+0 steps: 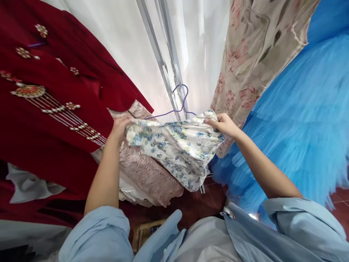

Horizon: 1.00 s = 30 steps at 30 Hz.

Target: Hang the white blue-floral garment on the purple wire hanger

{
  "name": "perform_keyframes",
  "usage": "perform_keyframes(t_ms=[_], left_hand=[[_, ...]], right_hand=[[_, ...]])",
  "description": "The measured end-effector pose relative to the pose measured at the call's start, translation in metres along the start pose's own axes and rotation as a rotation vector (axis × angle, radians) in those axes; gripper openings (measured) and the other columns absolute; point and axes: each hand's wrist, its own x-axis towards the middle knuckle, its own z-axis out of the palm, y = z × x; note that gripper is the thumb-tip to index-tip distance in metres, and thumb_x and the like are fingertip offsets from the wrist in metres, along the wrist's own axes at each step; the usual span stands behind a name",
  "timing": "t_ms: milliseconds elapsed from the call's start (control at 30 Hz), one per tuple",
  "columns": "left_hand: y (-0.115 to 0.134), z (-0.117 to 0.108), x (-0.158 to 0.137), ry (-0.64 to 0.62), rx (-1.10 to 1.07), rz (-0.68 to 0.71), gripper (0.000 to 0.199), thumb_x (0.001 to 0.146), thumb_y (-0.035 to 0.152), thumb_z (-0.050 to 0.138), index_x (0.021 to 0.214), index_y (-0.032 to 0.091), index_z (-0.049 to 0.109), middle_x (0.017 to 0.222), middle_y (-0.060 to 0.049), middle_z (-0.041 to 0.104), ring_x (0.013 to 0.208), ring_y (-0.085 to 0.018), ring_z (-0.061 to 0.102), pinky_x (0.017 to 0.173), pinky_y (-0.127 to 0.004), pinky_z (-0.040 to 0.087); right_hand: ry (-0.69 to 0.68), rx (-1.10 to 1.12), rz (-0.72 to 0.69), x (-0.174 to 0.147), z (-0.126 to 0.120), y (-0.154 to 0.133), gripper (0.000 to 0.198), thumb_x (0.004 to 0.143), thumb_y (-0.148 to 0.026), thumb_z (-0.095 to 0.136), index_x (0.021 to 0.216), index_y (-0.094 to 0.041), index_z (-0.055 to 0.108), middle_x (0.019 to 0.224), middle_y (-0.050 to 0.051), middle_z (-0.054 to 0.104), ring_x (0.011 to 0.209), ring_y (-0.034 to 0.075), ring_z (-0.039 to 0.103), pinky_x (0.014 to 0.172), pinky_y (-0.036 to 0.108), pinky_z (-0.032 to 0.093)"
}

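A white garment with a blue and yellow flower print point(174, 147) hangs stretched between my two hands. My left hand point(119, 127) grips its left edge. My right hand point(224, 124) pinches its right top edge. A thin purple wire hanger point(182, 103) rises just behind the garment, its hook up near the metal rail point(163, 65); whether it sits inside the garment is hidden.
A dark red embroidered dress point(49, 109) hangs at the left, a pinkish crinkled fabric point(148, 174) below the garment. A beige floral cloth point(251, 65) and a blue tulle skirt point(300, 120) hang at the right. White curtain behind; red tile floor point(203, 203) below.
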Motion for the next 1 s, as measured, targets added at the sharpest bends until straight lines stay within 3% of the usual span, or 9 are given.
perform_keyframes(t_ms=[100,167,233,367,533,700,833,1000], left_hand=[[0.038,0.036,0.031,0.034,0.124,0.319,0.031,0.07,0.032,0.067,0.098,0.018,0.062,0.098,-0.006,0.064,0.091,-0.02,0.062,0.085,-0.033,0.052],[0.056,0.059,0.024,-0.069,0.3,0.475,0.046,0.075,0.034,0.07,0.117,0.019,0.06,0.124,-0.01,0.061,0.116,-0.025,0.057,0.105,-0.039,0.045],[0.063,0.075,0.002,-0.184,0.442,0.499,0.049,0.084,0.039,0.065,0.128,0.019,0.057,0.136,-0.012,0.057,0.124,-0.026,0.054,0.111,-0.043,0.041],[0.048,0.081,-0.048,-0.21,0.53,0.391,0.039,0.098,0.044,0.045,0.122,0.017,0.061,0.122,-0.011,0.067,0.112,-0.025,0.062,0.101,-0.038,0.047],[0.038,0.084,-0.079,-0.123,0.683,0.444,0.03,0.099,0.037,0.045,0.102,0.017,0.067,0.1,-0.011,0.073,0.094,-0.025,0.066,0.084,-0.031,0.045],[0.07,0.105,-0.088,0.036,0.762,0.513,0.028,0.101,0.035,0.048,0.104,0.02,0.071,0.099,-0.01,0.074,0.09,-0.025,0.066,0.075,-0.029,0.04],[0.094,0.124,-0.088,0.049,0.811,0.559,0.028,0.1,0.041,0.054,0.096,0.021,0.073,0.083,-0.007,0.072,0.076,-0.023,0.063,0.065,-0.029,0.034],[0.105,0.132,-0.076,0.054,0.802,0.585,0.026,0.1,0.039,0.054,0.091,0.021,0.072,0.083,-0.006,0.071,0.077,-0.022,0.062,0.063,-0.03,0.029]], right_hand=[[0.09,0.224,0.106,0.003,0.005,0.013,0.049,0.072,-0.06,0.079,0.06,-0.018,0.057,0.052,-0.002,0.049,0.048,0.01,0.04,0.046,0.024,0.028],[0.126,0.367,0.203,0.003,0.005,0.025,0.049,0.067,-0.063,0.081,0.07,-0.016,0.066,0.06,0.001,0.061,0.053,0.013,0.05,0.049,0.025,0.035],[0.126,0.435,0.291,0.002,0.004,0.039,0.053,0.063,-0.065,0.083,0.076,-0.015,0.069,0.064,0.003,0.066,0.055,0.015,0.054,0.052,0.026,0.04],[0.203,0.377,0.282,0.0,0.001,0.062,0.056,0.062,-0.067,0.08,0.081,-0.016,0.068,0.07,0.001,0.066,0.063,0.015,0.054,0.058,0.025,0.042],[0.559,0.095,-0.029,0.002,0.005,0.064,0.053,0.078,-0.071,0.062,0.071,-0.019,0.058,0.065,-0.003,0.051,0.065,0.012,0.043,0.06,0.023,0.035],[0.618,-0.037,-0.091,-0.001,-0.013,0.038,0.053,0.081,-0.07,0.063,0.066,-0.019,0.054,0.058,-0.003,0.043,0.055,0.011,0.033,0.051,0.026,0.025],[0.601,-0.042,-0.087,-0.023,-0.034,0.023,0.051,0.082,-0.066,0.067,0.065,-0.018,0.056,0.057,-0.003,0.042,0.053,0.01,0.031,0.049,0.026,0.024],[0.58,0.004,-0.04,-0.037,-0.03,0.02,0.05,0.082,-0.063,0.07,0.067,-0.017,0.059,0.055,-0.003,0.043,0.05,0.009,0.029,0.045,0.025,0.022]])
